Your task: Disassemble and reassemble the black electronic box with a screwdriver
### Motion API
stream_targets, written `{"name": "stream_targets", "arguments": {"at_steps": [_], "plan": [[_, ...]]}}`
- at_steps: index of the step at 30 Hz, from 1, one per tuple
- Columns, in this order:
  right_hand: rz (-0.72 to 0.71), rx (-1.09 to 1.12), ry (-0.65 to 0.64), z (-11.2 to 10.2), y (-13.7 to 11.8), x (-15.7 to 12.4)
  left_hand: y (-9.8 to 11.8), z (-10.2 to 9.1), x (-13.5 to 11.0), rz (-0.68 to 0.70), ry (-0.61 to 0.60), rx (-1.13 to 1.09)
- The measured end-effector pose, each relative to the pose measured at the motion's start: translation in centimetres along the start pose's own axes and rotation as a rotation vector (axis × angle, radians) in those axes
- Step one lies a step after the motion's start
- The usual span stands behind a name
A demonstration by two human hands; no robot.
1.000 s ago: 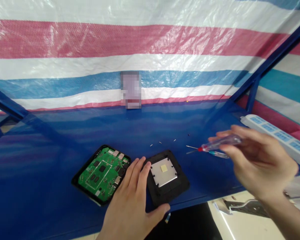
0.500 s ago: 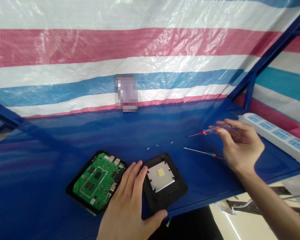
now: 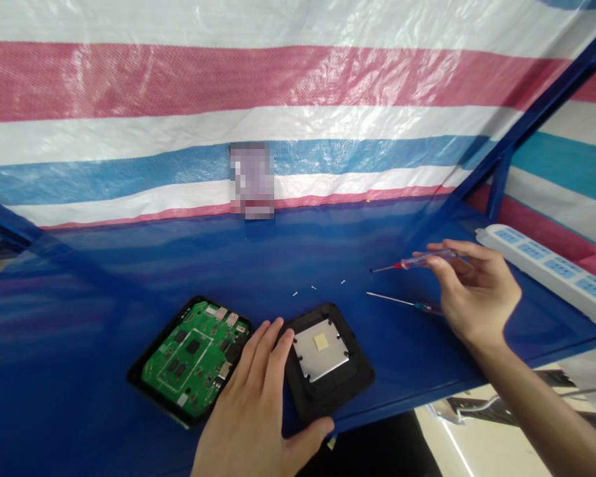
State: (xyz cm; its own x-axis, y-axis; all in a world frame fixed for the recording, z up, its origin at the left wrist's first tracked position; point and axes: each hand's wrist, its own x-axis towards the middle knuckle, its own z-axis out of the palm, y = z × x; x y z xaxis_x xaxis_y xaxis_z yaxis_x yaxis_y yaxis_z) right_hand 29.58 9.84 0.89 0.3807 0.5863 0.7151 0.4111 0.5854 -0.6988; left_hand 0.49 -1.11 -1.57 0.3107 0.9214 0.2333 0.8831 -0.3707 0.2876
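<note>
My right hand (image 3: 477, 285) holds a screwdriver (image 3: 427, 258) by its clear handle, with a red collar and a thin shaft pointing left. A small dark bit shows at its tip, low over the table or touching it; I cannot tell which. Just below lies a second screwdriver (image 3: 392, 299) with a teal collar, its handle end partly behind my hand. My left hand (image 3: 258, 404), fingers stretched out, rests at the left edge of a black cover (image 3: 355, 384) bearing a silver metal plate (image 3: 310, 361) and a yellow pad (image 3: 322, 341). A green circuit board (image 3: 193, 358) in a black casing lies further left.
Three small screws, one of them a pale screw (image 3: 314, 287), lie on the blue table (image 3: 179, 265) beyond the cover. A white power strip (image 3: 551, 265) runs along the right. A striped tarp (image 3: 153, 86) and blue frame bars (image 3: 499, 179) bound the back.
The right hand and its screwdriver have shifted very slightly left and down. The left hand stays at the cover, and the view has tilted a little.
</note>
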Motion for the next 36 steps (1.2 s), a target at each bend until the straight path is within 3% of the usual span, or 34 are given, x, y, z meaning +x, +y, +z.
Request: {"name": "stream_targets", "arguments": {"at_steps": [36], "plan": [[-0.093,-0.063,0.022,0.02,0.15,-0.08,0.19,-0.27,0.15,-0.012,-0.037,-0.009]]}}
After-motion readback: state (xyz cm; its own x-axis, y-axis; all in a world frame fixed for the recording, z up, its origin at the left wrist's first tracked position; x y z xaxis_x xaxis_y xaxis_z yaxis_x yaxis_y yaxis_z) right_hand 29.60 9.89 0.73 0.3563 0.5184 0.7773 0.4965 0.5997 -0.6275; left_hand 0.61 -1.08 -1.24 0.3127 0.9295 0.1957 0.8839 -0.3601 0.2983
